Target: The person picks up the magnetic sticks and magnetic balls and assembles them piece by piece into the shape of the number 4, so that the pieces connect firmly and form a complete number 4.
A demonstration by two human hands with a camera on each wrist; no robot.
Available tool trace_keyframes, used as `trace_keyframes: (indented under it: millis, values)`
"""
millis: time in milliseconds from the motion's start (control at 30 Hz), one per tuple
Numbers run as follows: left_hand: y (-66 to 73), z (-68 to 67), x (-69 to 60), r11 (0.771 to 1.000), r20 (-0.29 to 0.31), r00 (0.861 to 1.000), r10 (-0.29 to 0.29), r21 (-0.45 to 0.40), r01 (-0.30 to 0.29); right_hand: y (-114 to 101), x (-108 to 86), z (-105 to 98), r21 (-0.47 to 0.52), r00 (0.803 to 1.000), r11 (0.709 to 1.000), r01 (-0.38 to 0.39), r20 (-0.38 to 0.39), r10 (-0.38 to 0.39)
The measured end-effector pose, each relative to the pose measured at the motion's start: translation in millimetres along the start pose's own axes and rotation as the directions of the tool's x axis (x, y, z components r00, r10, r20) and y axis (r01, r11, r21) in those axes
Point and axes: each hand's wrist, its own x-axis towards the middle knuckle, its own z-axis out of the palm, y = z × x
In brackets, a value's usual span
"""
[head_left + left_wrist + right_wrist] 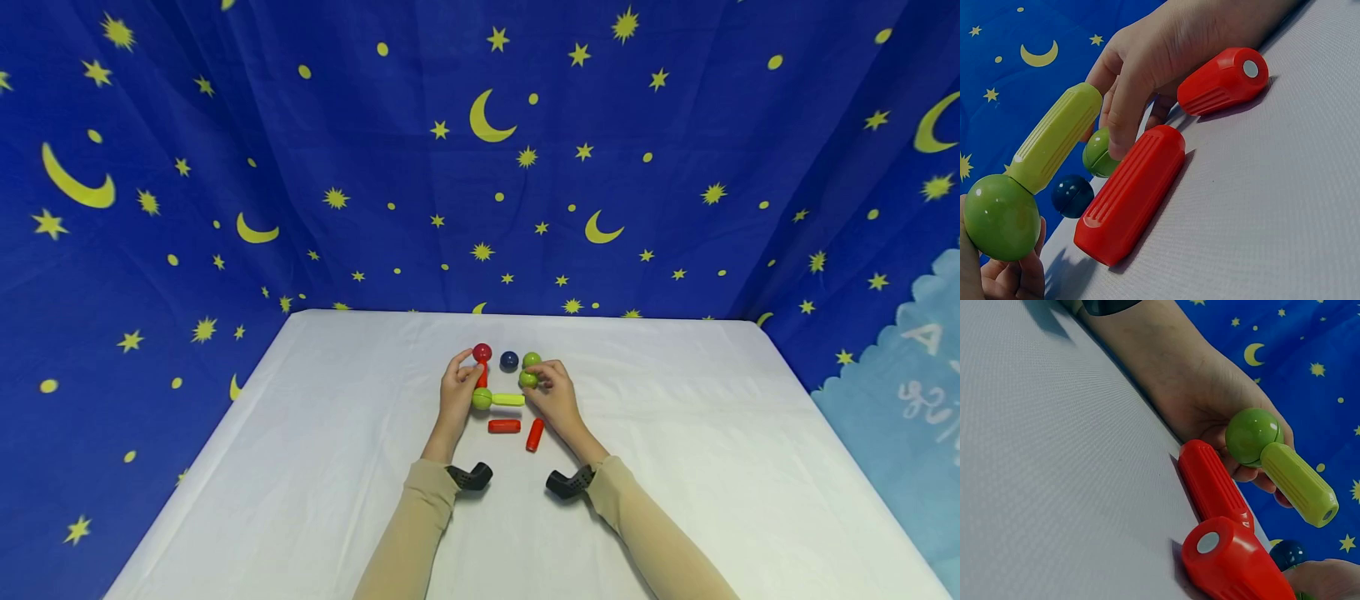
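My left hand [456, 398] holds a joined piece by its red rod [482, 377]. A dark red ball [482, 352] caps that rod's far end, and a green ball [482, 399] joins its near end. From this ball a yellow-green rod [1057, 139] sticks out sideways, raised off the table, its other end bare. My right hand [558, 404] pinches a second green ball [528, 380] with thumb and fingers. Just behind it is another green ball [532, 359]. Between the hands, farther back, lies a dark blue ball [509, 361].
Two loose red rods lie nearer the body, one crosswise [504, 426] and one slanted [535, 435], with a pale disc on its end. A white cloth covers the table [300, 467]. Behind it hangs a blue star-patterned curtain [420, 167]. Black mounts [471, 477] sit on both wrists.
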Motion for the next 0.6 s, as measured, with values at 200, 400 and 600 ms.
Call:
trace_keyframes:
  millis: [200,400,600]
  values:
    - [0.3,0.0,0.0,1.000,0.000,1.000,-0.003,-0.011,0.003,1,-0.3,0,-0.030,1.000,1.000,0.006,0.007,-0.005]
    - [-0.3,0.0,0.7,1.000,0.001,1.000,-0.002,-0.013,0.002,1,-0.4,0,-0.031,1.000,1.000,0.000,-0.003,0.000]
    - [-12.4,-0.2,6.7,1.000,-0.012,1.000,-0.005,-0.013,0.004,-1,-3.4,-1,0.003,0.999,0.999,-0.036,-0.019,0.036]
